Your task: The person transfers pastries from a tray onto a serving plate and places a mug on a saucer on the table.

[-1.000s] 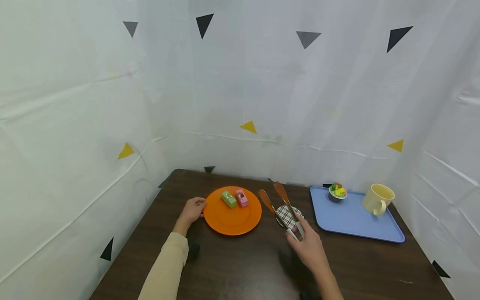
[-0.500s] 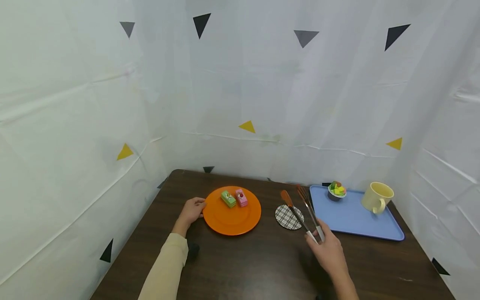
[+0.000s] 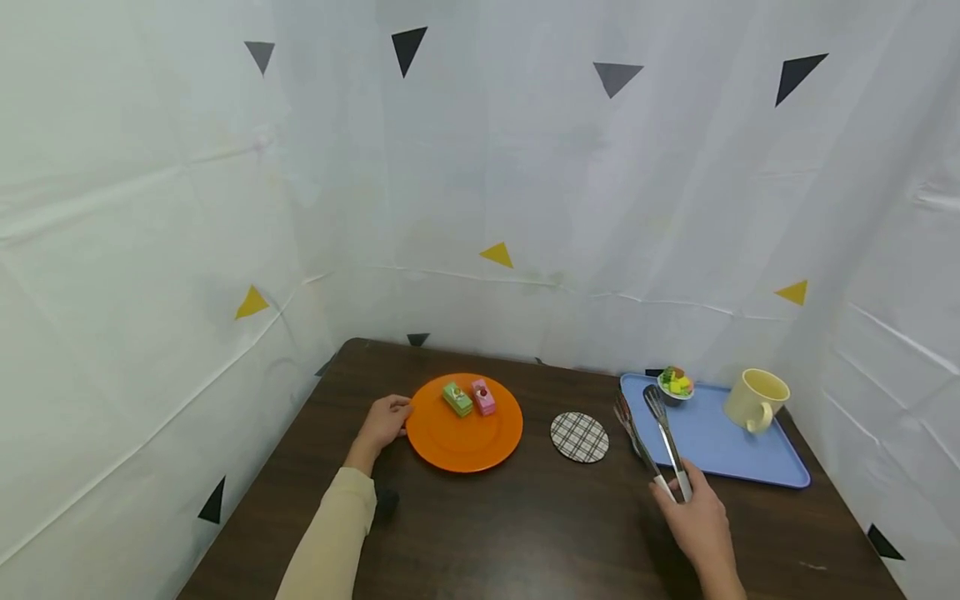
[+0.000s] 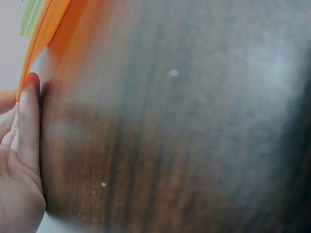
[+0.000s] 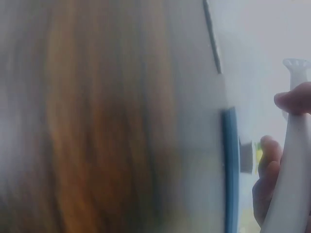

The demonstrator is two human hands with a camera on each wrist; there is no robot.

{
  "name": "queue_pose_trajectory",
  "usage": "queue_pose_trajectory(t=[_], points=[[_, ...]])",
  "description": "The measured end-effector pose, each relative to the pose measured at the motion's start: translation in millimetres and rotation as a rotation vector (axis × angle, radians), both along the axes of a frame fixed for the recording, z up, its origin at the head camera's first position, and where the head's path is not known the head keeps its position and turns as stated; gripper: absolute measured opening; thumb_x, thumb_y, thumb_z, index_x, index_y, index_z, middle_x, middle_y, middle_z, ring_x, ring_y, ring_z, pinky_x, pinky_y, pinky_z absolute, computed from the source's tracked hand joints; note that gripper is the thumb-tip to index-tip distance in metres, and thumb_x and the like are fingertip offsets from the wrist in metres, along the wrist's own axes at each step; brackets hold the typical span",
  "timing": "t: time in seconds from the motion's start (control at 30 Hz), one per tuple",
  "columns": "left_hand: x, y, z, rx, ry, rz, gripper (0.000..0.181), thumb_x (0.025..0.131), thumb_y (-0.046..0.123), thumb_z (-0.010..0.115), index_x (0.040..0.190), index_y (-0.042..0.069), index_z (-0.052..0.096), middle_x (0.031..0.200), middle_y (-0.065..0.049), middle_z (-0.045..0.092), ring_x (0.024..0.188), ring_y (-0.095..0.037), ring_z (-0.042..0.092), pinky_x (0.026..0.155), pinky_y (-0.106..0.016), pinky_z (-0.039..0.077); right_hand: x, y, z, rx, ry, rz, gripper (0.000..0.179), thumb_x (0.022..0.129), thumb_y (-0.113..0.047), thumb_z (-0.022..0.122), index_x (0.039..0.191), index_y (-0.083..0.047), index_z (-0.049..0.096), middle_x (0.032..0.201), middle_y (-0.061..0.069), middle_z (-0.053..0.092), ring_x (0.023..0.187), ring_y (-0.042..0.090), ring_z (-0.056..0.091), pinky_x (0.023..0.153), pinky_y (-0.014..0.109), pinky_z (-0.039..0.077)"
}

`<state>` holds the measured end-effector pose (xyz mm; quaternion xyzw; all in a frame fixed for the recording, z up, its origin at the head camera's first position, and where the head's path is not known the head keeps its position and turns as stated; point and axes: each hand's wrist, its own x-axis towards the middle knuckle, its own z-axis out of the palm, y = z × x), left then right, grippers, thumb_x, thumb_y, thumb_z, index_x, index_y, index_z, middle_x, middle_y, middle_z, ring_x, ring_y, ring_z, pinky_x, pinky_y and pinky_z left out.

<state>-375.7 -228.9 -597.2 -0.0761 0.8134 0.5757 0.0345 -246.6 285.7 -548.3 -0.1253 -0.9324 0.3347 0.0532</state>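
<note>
Head view: your right hand (image 3: 701, 525) has its fingers pinching the tongs (image 3: 654, 433) over the blue tray (image 3: 720, 450); keep tips level, left hand (image 3: 384, 422) steadying the orange plate (image 3: 463, 437).

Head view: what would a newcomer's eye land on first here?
The orange plate left of centre on the dark table, carrying a green and a pink cake piece, with the left hand at its rim. To the right, the right hand holds tongs at the near-left edge of a blue tray.

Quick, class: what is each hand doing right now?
Left hand: open, fingers touching the orange plate's rim.
Right hand: gripping the tongs.
</note>
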Motion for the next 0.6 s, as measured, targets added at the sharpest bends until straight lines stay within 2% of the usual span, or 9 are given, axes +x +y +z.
queue_pose_trajectory(t=[0.1, 0.23, 0.37, 0.6], points=[[-2.1, 0.4, 1.4, 0.010, -0.004, 0.005, 0.035, 0.104, 0.024, 0.055, 0.133, 0.005, 0.059, 0.127, -0.016, 0.063, 0.098, -0.023, 0.065, 0.077, -0.032, 0.058, -2.3, 8.7, 2.1, -0.010, -0.013, 0.004, 0.080, 0.089, -0.048, 0.069, 0.149, -0.006, 0.037, 0.113, 0.011, 0.064, 0.092, 0.028, 0.057, 0.067, 0.034, 0.041], [-1.7, -0.8, -2.7, 0.013, -0.014, -0.001, 0.035, 0.104, 0.025, 0.055, 0.133, 0.006, 0.059, 0.128, -0.015, 0.062, 0.098, -0.021, 0.065, 0.077, -0.031, 0.058, -2.2, 18.6, 2.1, -0.003, -0.027, -0.008, 0.079, 0.089, -0.049, 0.069, 0.147, -0.005, 0.038, 0.111, 0.013, 0.064, 0.090, 0.028, 0.057, 0.065, 0.034, 0.040], [-2.1, -2.1, -5.4, 0.018, 0.006, -0.017, 0.036, 0.104, 0.023, 0.054, 0.135, 0.004, 0.058, 0.128, -0.017, 0.062, 0.099, -0.023, 0.065, 0.076, -0.032, 0.058, -3.8, 30.3, 5.2, 0.015, -0.055, -0.032, 0.078, 0.089, -0.050, 0.069, 0.144, -0.003, 0.040, 0.108, 0.014, 0.064, 0.089, 0.029, 0.057, 0.064, 0.034, 0.039], [-1.6, -1.7, -4.3, 0.017, 0.018, -0.018, 0.037, 0.104, 0.024, 0.054, 0.135, 0.005, 0.058, 0.130, -0.016, 0.061, 0.103, -0.024, 0.064, 0.078, -0.033, 0.058, -6.6, 50.5, 12.6, 0.026, -0.106, -0.069, 0.079, 0.089, -0.054, 0.066, 0.141, -0.001, 0.039, 0.110, 0.020, 0.060, 0.092, 0.037, 0.056, 0.067, 0.047, 0.043]])
